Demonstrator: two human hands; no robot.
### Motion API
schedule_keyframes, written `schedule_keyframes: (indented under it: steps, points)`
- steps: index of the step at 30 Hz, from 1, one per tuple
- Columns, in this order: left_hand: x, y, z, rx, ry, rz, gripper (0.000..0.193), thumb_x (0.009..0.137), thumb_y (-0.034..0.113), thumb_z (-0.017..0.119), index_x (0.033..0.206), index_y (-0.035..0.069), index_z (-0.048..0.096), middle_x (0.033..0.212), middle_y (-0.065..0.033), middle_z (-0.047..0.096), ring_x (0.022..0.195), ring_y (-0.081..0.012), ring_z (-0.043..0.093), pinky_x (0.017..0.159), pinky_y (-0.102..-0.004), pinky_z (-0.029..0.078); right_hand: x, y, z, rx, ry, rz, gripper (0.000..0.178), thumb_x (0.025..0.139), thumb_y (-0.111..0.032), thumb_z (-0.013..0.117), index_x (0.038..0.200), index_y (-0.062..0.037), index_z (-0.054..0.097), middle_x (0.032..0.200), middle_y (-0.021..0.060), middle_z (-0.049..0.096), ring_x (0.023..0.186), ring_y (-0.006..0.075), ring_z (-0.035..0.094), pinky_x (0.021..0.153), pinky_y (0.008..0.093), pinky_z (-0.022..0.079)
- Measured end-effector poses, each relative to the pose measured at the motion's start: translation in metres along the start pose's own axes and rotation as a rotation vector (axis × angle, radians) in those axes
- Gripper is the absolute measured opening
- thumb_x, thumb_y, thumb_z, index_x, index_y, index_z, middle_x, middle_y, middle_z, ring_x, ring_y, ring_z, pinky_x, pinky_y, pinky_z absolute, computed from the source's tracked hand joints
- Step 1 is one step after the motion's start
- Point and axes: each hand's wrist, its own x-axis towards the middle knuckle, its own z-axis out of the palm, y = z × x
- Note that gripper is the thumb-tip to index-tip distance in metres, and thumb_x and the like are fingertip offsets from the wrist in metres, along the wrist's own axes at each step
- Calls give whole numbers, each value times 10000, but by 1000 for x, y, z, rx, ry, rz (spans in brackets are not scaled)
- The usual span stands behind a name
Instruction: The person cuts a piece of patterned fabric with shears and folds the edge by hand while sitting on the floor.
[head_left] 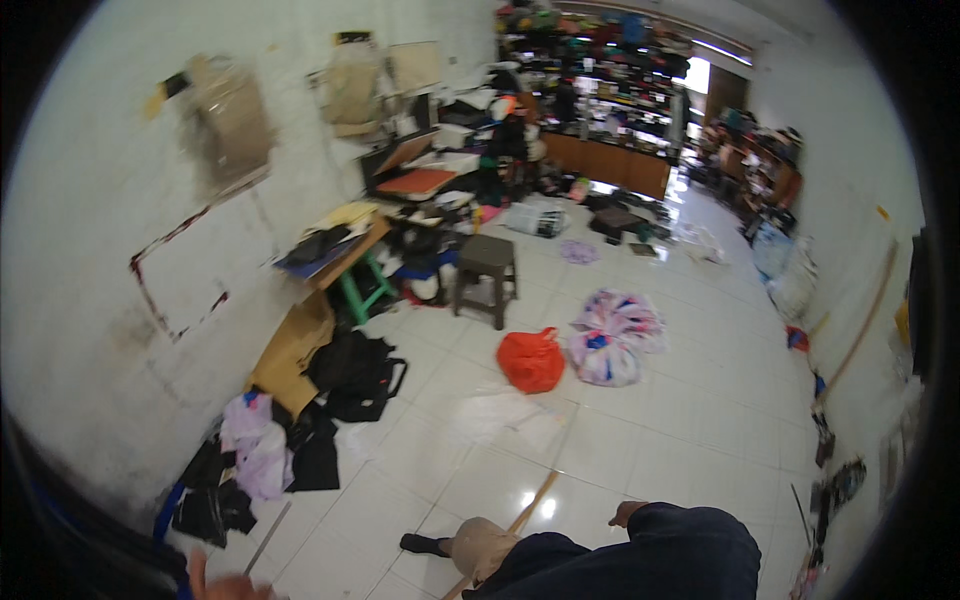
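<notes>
My left hand (228,584) is at the lower left, cut off by the picture's edge and blurred. One digit stands up apart from the rest, and nothing shows in it. My right hand (627,513) pokes out past a dark sleeve (680,550) at the lower middle. It is small in view, and its fingers are too indistinct to tell whether they are closed. Below me are a beige trouser leg (478,545) and a dark shoe (425,545). Beside the leg a narrow wooden strip (540,495) slants across the white tiles.
Ahead on the floor sit an orange bag (531,360) and patterned plastic bundles (615,335). A stool (486,270) stands left of them. Black bags (350,375) and crumpled sheets (258,445) lie along the left wall. Loaded shelves (610,90) fill the back; sacks (790,265) line the right.
</notes>
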Motion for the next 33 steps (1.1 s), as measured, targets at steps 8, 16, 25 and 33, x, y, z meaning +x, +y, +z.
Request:
schedule_keyframes:
  steps: [8,16,25,33]
  points:
    - [-451,60,250,-212,-657,-1912,416,941,411,630,1196,83,659,1131,-228,674,1031,-347,639,933,-458,507,175,-389,-170,-353,-59,-448,544,907,-577,625,872,-46,734,781,103,710,663,249,668,662,441,549]
    - [-423,364,240,-475,260,-3171,386,848,411,700,715,50,672,662,-128,667,632,-265,675,629,-429,534,89,-966,-283,157,39,-1090,306,981,-376,615,1002,-72,583,704,6,568,542,116,501,455,281,381]
    - [-469,187,305,-487,-167,-2758,597,912,598,600,1054,27,696,1051,-207,702,1014,-322,675,891,-446,529,-193,-1175,49,-368,-737,-1492,222,949,-230,619,1150,-138,600,808,32,626,632,130,619,439,273,441]
    - [-568,-55,99,338,1160,-2797,426,926,341,693,1223,41,638,982,-153,711,891,-238,677,813,-363,533,-351,-1174,182,-1122,-825,-1299,468,938,-319,703,1256,7,595,840,98,711,660,188,673,604,317,524]
